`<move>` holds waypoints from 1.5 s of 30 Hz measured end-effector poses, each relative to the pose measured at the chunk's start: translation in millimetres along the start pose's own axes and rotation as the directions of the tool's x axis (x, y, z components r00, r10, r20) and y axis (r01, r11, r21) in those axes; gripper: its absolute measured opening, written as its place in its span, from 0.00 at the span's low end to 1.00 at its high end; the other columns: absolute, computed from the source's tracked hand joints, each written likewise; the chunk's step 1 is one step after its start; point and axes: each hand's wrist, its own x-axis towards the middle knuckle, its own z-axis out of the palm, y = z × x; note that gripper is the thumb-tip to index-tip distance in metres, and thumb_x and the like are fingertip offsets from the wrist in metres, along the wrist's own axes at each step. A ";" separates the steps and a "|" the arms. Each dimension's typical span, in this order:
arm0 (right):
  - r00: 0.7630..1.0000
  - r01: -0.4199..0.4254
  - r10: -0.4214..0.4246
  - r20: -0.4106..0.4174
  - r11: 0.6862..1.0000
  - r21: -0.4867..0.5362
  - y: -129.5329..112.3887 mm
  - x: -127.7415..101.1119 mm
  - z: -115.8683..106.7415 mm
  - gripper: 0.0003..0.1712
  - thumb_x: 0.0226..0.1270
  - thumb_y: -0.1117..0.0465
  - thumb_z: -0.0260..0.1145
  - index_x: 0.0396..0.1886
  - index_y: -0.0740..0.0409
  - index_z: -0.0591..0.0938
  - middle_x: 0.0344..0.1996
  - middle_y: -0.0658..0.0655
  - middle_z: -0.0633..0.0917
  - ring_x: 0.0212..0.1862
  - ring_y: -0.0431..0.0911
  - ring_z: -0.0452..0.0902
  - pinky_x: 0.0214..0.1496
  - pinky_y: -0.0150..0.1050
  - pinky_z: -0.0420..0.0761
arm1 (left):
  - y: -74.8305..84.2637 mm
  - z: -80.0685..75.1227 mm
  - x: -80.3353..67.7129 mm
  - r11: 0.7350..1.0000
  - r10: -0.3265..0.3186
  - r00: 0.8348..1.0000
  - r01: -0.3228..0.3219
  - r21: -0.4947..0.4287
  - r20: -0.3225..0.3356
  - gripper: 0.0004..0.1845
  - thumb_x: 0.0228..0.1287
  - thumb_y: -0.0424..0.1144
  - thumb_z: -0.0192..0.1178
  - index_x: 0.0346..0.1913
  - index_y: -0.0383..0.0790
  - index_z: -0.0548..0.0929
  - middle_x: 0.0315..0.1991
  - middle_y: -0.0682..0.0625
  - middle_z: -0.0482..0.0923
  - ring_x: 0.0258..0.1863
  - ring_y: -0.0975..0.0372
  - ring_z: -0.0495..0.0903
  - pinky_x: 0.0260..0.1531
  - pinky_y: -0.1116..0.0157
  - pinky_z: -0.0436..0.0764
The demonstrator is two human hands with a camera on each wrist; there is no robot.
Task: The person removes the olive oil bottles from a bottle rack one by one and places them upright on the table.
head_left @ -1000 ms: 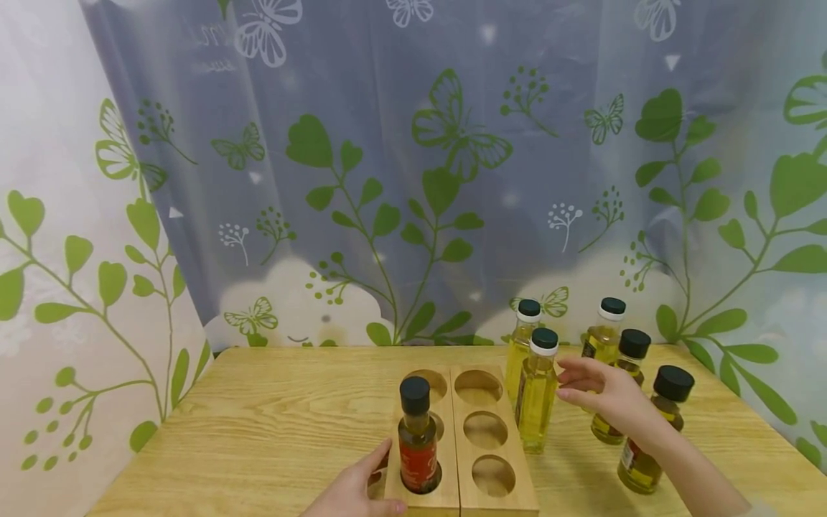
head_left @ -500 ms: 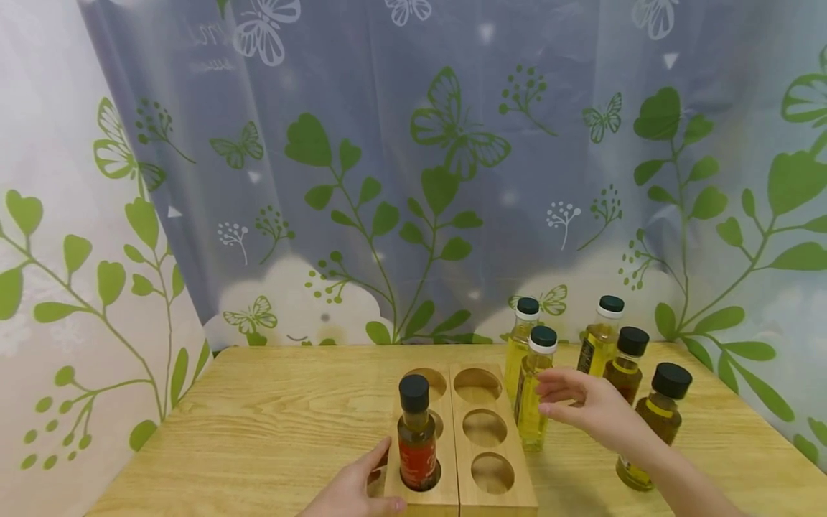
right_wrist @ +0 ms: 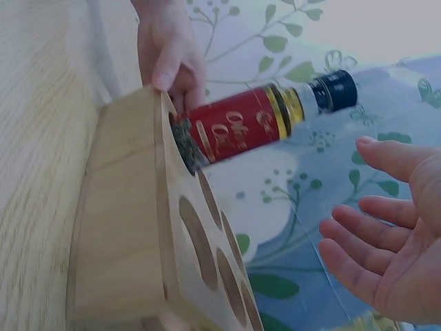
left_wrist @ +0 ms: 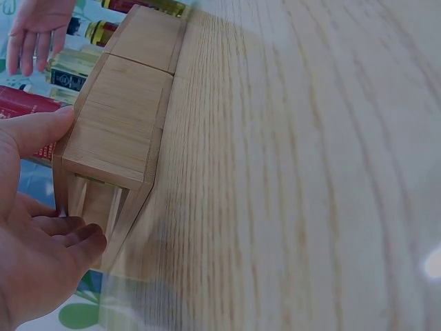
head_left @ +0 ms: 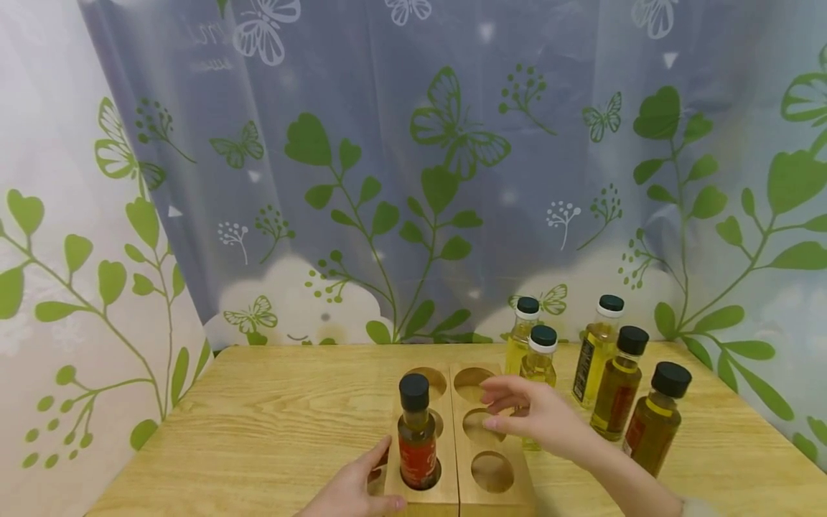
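A wooden bottle rack [head_left: 462,495] with two rows of round holes stands at the table's front. In its near-left hole sits an olive oil bottle [head_left: 417,449] with a red label and black cap. My left hand [head_left: 354,482] grips the rack's near-left corner, thumb on the top edge and fingers at the open side [left_wrist: 110,207]. My right hand [head_left: 539,420] hovers over the rack's right row, fingers loosely bent and apart, holding nothing. Part of a square yellow oil bottle [head_left: 538,370] is hidden behind it.
Right of the rack stand more oil bottles: another green-capped one [head_left: 519,345] behind, a tall one with a dark label [head_left: 596,359], and two black-capped ones [head_left: 617,395] nearer the table's right side. A patterned curtain [head_left: 388,179] hangs behind the wooden table [head_left: 258,431].
My right hand has moved left, from between the bottles, past the square yellow bottle to above the rack. My left hand stays on the rack; the bottles have not moved.
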 end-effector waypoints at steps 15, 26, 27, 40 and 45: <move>0.995 0.034 -0.037 0.096 0.999 0.030 -9.8 26.8 46.2 0.32 0.57 0.59 0.70 0.60 0.68 0.71 0.49 0.63 0.79 0.49 0.58 0.76 0.43 0.38 0.80 | 0.8 -0.8 0.5 1.000 -0.004 1.000 0.004 -0.002 0.005 0.49 0.56 0.44 0.67 0.68 0.22 0.49 0.62 0.30 0.63 0.61 0.41 0.63 0.56 0.44 0.65; 0.991 -0.005 0.007 0.130 1.000 -0.017 -10.9 37.5 61.8 0.31 0.55 0.56 0.71 0.58 0.60 0.75 0.44 0.52 0.80 0.46 0.49 0.76 0.38 0.34 0.79 | -1.2 -0.9 0.2 1.000 -0.020 1.000 0.020 0.008 0.007 0.49 0.57 0.45 0.66 0.69 0.22 0.48 0.61 0.29 0.63 0.58 0.38 0.65 0.53 0.45 0.68; 0.992 -0.008 0.010 0.126 1.000 -0.020 -10.9 37.7 62.2 0.30 0.55 0.56 0.72 0.57 0.60 0.75 0.43 0.52 0.80 0.46 0.49 0.76 0.38 0.34 0.79 | -1.0 -1.1 0.1 1.000 -0.019 1.000 0.019 0.013 0.009 0.49 0.57 0.45 0.66 0.69 0.21 0.48 0.61 0.29 0.63 0.59 0.38 0.65 0.53 0.45 0.68; 0.999 0.009 -0.002 0.051 0.991 -0.135 -8.7 40.5 72.4 0.21 0.50 0.51 0.74 0.44 0.52 0.81 0.37 0.47 0.80 0.40 0.44 0.76 0.33 0.33 0.79 | -2.4 -1.6 0.2 0.999 -0.005 1.000 0.004 0.037 0.011 0.50 0.57 0.49 0.65 0.68 0.21 0.48 0.61 0.26 0.62 0.58 0.38 0.65 0.53 0.46 0.69; 1.000 0.000 0.002 0.008 0.987 -0.159 -11.8 39.6 70.5 0.24 0.50 0.49 0.74 0.46 0.52 0.80 0.39 0.47 0.81 0.41 0.46 0.77 0.31 0.34 0.78 | -1.6 -2.0 0.9 0.999 -0.024 1.000 0.024 0.023 0.006 0.50 0.57 0.48 0.65 0.68 0.21 0.48 0.61 0.27 0.62 0.59 0.38 0.64 0.54 0.45 0.68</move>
